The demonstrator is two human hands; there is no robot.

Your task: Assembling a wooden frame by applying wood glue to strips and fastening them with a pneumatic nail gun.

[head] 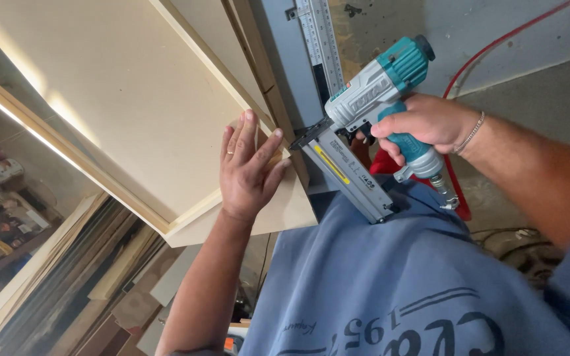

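Observation:
My left hand (247, 168) lies flat, fingers spread, on the corner of a pale wooden panel frame (126, 99), pressing its edge strip. My right hand (423, 125) grips the handle of a grey and teal pneumatic nail gun (364, 112). The gun's nose touches the frame's outer edge just right of my left fingers. Its long grey magazine (351, 175) with a yellow stripe slants down toward my blue shirt. A thin bracelet circles my right wrist.
A metal ruler (321, 36) on a grey rail runs behind the frame. A red air hose (496, 46) curves across the concrete floor at right. Stacked wooden boards and strips (80, 277) lie at lower left.

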